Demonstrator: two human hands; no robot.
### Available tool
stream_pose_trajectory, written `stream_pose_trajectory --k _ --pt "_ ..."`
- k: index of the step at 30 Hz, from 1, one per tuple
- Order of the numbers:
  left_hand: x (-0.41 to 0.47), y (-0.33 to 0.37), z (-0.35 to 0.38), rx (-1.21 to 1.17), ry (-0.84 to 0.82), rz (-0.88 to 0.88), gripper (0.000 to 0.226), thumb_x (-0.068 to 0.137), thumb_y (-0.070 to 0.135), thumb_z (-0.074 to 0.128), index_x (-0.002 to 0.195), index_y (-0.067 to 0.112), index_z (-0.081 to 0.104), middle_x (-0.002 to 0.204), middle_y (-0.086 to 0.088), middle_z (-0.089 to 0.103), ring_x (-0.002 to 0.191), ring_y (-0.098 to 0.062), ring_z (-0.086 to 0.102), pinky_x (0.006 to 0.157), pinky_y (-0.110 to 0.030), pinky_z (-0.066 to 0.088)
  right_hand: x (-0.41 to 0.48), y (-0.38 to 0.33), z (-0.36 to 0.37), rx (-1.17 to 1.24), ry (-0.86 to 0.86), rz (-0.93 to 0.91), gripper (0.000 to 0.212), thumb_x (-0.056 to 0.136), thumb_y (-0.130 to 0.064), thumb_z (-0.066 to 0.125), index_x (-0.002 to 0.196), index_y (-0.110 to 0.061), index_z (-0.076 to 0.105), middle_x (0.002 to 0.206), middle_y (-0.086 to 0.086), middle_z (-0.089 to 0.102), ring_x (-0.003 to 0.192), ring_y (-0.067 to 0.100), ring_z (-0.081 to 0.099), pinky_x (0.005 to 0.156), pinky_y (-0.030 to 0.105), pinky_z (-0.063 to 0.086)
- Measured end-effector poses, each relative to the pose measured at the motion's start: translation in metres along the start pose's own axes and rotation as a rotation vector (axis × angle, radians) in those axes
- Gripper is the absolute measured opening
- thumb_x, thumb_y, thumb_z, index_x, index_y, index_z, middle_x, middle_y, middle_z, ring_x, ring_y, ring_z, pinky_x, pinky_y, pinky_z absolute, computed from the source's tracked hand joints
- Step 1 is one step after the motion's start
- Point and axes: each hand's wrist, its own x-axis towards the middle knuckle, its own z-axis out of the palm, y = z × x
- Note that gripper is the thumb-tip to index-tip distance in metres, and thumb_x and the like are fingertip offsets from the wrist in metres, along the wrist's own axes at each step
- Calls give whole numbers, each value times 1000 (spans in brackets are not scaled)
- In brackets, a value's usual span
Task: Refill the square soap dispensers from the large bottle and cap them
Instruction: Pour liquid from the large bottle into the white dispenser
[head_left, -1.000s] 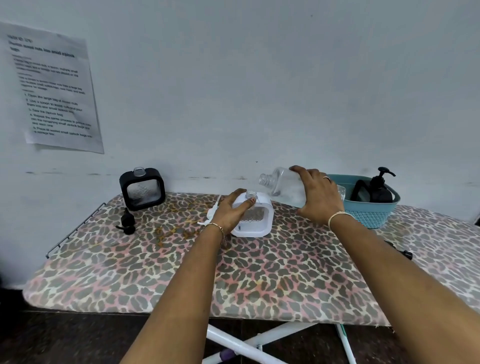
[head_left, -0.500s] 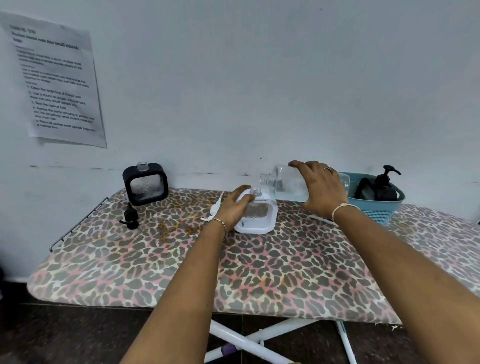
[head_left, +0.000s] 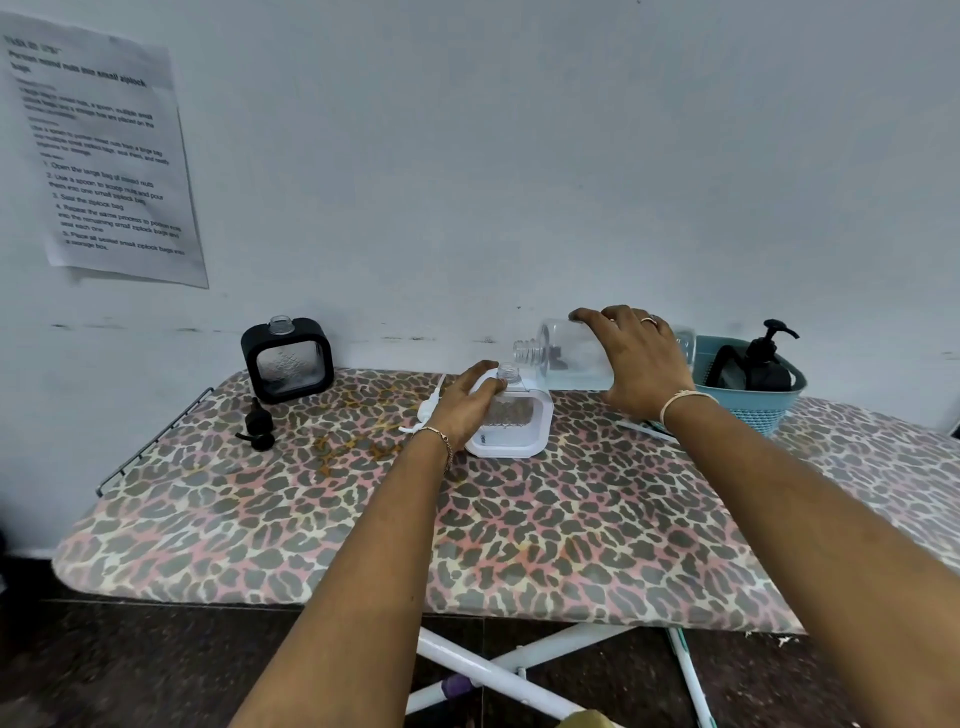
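My left hand (head_left: 462, 410) curls round the left side of the white square dispenser (head_left: 511, 423), thumb up by its open neck, holding it upright on the leopard-print ironing board (head_left: 467, 530) near the middle of the far edge. My right hand (head_left: 636, 364) grips the large clear bottle (head_left: 566, 358) from above, tipped on its side. Its uncapped mouth points left, just above and right of the dispenser's neck; I cannot tell whether liquid is flowing. A white pump (head_left: 428, 410) lies just behind my left hand, partly hidden. The black square dispenser (head_left: 287, 358) stands uncapped by the far left corner, its black pump (head_left: 257, 431) lying just in front. Toward the far right edge a teal basket (head_left: 753, 410) holds a black pump bottle (head_left: 766, 358).
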Motion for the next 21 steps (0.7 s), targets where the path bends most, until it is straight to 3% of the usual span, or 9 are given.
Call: stream_pose_trajectory --k 6,13,16,21 --pt "-1 1 0 11 0 6 39 97 30 49 136 32 48 141 -4 44 121 -20 46 92 -26 38 0 -1 -4 -17 1 -15 95 65 -10 77 141 -35 26 134 8 44 121 30 46 107 40 32" --pt "0 0 0 8 0 9 39 96 30 49 135 31 48 141 -2 44 125 -22 46 97 -27 39 1 -1 -3 -32 0 -22 97 63 -8 76 141 -35 26 134 8 44 121 31 46 107 41 32" --pt "0 -1 0 -3 0 3 37 95 32 50 132 34 50 142 -4 47 124 -22 50 103 -33 43 2 -2 -3 -45 3 -27 98 63 -6 76 142 -35 25 134 8 44 122 30 46 107 41 31" --pt "1 -1 0 5 3 9 38 97 29 48 135 31 48 141 -4 44 123 -21 48 93 -26 41 2 -3 -7 -55 4 -41 96 64 -4 74 142 -34 27 134 7 43 123 29 44 108 40 30"
